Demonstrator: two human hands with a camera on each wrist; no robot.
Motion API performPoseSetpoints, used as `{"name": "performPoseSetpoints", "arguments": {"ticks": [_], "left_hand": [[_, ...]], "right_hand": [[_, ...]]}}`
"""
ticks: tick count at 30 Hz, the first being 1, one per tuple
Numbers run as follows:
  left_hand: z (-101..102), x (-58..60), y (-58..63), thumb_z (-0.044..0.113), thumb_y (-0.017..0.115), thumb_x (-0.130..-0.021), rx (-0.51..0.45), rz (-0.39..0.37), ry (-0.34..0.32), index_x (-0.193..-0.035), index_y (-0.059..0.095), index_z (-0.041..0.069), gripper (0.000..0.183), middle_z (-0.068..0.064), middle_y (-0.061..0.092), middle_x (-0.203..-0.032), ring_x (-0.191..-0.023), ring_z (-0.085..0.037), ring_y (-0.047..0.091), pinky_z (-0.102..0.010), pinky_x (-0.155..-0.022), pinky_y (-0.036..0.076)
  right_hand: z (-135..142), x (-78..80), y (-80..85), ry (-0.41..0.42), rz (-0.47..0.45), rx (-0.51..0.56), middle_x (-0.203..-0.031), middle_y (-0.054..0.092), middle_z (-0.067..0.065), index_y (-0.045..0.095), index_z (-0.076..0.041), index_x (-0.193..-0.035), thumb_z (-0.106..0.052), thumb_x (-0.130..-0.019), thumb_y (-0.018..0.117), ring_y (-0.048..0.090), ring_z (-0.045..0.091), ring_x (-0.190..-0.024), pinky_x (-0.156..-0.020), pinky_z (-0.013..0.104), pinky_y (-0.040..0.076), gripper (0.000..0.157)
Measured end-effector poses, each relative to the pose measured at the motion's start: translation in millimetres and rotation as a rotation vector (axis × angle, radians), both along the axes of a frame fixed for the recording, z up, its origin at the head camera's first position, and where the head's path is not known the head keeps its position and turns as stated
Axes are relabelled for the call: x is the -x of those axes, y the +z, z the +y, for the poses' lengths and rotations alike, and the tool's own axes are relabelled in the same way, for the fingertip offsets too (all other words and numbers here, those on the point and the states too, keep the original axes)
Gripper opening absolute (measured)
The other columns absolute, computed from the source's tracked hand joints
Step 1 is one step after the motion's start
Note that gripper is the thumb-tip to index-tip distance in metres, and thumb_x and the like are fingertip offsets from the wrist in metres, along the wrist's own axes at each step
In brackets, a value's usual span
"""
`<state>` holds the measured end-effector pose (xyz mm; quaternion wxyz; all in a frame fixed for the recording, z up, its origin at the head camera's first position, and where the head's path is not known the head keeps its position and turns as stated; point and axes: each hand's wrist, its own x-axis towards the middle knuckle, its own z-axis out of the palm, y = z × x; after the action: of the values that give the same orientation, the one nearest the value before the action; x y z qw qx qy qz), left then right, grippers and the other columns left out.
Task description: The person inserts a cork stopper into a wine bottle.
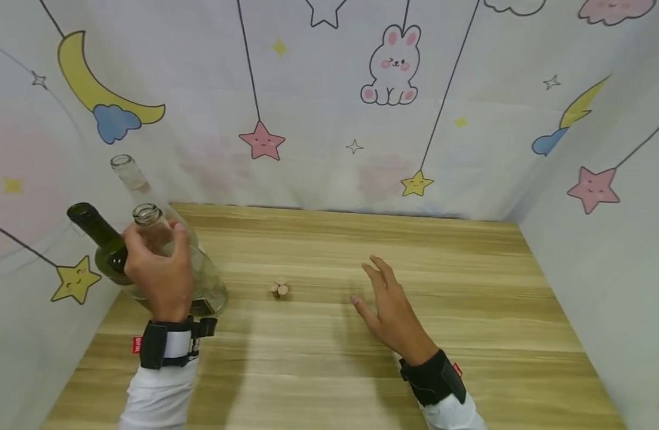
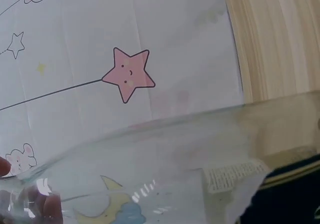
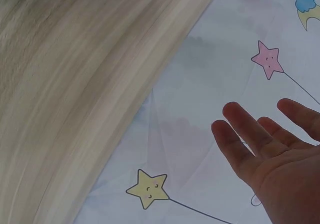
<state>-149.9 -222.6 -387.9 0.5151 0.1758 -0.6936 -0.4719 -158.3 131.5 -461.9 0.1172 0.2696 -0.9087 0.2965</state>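
Observation:
My left hand grips a clear glass bottle round its neck, with the thumb on the right side. Its open mouth shows above the fingers, and a dark label is low on its body. The left wrist view shows the same bottle large and see-through, with its dark label at the lower right. Left of this hand stands a dark green bottle; behind it rises another clear bottle, partly hidden. My right hand hovers over the table, fingers spread and relaxed, holding nothing.
Three small corks stand together on the wooden table, between the two hands. White cloth walls printed with stars, a moon and a rabbit enclose the table at the back and both sides.

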Motion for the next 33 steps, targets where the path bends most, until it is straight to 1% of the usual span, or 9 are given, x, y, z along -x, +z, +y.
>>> {"name": "performPoseSetpoints", "arguments": {"ticks": [3,6,10,13,16,19,21,27,33], "left_hand": [[1.2,2.3,-1.5,0.011,0.072,-0.09,-0.027,-0.018,0.004,-0.105,0.064,0.015,0.018,0.019,0.06,-0.087,-0.081,-0.002,0.058,-0.017,-0.074,0.041],[1.7,3.8,-1.0,0.01,0.071,-0.091,-0.044,-0.031,-0.022,-0.101,0.064,0.012,0.012,0.017,0.059,-0.083,-0.079,-0.002,0.056,-0.018,-0.073,0.04],[7.5,1.9,1.4,0.02,0.068,-0.094,-0.05,-0.077,-0.049,-0.095,0.061,0.018,0.007,0.017,0.058,-0.078,-0.073,0.001,0.055,-0.017,-0.07,0.04],[19.0,-4.7,2.6,0.024,0.066,-0.095,0.001,-0.103,-0.062,-0.092,0.059,0.018,0.009,0.015,0.056,-0.075,-0.069,0.002,0.053,-0.017,-0.068,0.039],[36.5,-15.5,5.1,0.02,0.064,-0.095,0.096,-0.129,-0.095,-0.095,0.061,0.006,0.014,0.006,0.06,-0.075,-0.069,-0.003,0.055,-0.021,-0.068,0.041],[57.7,-29.9,10.0,0.015,0.064,-0.096,0.148,-0.153,-0.154,-0.1,0.06,-0.005,0.021,-0.007,0.064,-0.075,-0.072,-0.014,0.06,-0.025,-0.07,0.044],[72.2,-39.9,13.0,0.012,0.064,-0.096,0.148,-0.16,-0.2,-0.101,0.06,-0.007,0.021,-0.014,0.066,-0.077,-0.075,-0.018,0.063,-0.025,-0.071,0.045],[117.7,-62.0,17.1,0.003,0.067,-0.093,0.125,-0.129,-0.416,-0.098,0.06,-0.006,0.012,-0.013,0.068,-0.081,-0.076,-0.015,0.066,-0.015,-0.073,0.049],[160.9,-76.6,16.5,0.0,0.069,-0.091,0.212,-0.105,-0.619,-0.094,0.058,-0.003,0.012,-0.009,0.068,-0.078,-0.072,-0.017,0.068,-0.033,-0.062,0.058]], "right_hand": [[-0.9,-1.1,0.9,0.016,-0.009,0.02,-0.153,0.035,0.019,0.04,-0.003,-0.147,-0.025,-0.094,0.07,0.054,0.037,-0.126,-0.092,0.055,0.054,0.064],[-2.6,-1.8,0.8,0.032,-0.023,0.028,-0.152,0.035,0.017,0.04,-0.004,-0.147,-0.025,-0.095,0.068,0.056,0.035,-0.123,-0.089,0.052,0.056,0.062],[-3.4,-2.0,1.3,0.037,-0.024,0.018,-0.152,0.036,0.017,0.039,-0.004,-0.148,-0.024,-0.096,0.067,0.058,0.034,-0.121,-0.087,0.051,0.057,0.062],[-2.2,-0.9,3.0,0.035,-0.011,0.019,-0.151,0.037,0.017,0.039,-0.004,-0.148,-0.021,-0.095,0.069,0.059,0.032,-0.118,-0.085,0.05,0.057,0.063],[-0.4,0.8,4.5,0.036,-0.002,0.03,-0.149,0.038,0.018,0.038,-0.003,-0.148,-0.019,-0.094,0.07,0.06,0.033,-0.116,-0.085,0.05,0.057,0.064],[1.1,1.3,5.3,0.041,-0.003,0.035,-0.149,0.038,0.017,0.038,-0.003,-0.147,-0.021,-0.095,0.069,0.059,0.031,-0.117,-0.087,0.049,0.057,0.063],[1.9,0.4,5.7,0.043,-0.008,0.034,-0.15,0.039,0.016,0.039,-0.002,-0.147,-0.022,-0.096,0.067,0.058,0.03,-0.117,-0.087,0.049,0.057,0.062],[3.0,-1.6,4.8,0.04,0.005,0.039,-0.146,0.043,0.015,0.041,-0.002,-0.146,-0.021,-0.095,0.068,0.059,0.028,-0.115,-0.086,0.048,0.057,0.061],[4.9,-4.1,5.2,0.039,-0.014,0.047,-0.144,0.044,0.015,0.039,-0.006,-0.147,-0.023,-0.097,0.066,0.059,0.03,-0.115,-0.086,0.048,0.057,0.059]]}}
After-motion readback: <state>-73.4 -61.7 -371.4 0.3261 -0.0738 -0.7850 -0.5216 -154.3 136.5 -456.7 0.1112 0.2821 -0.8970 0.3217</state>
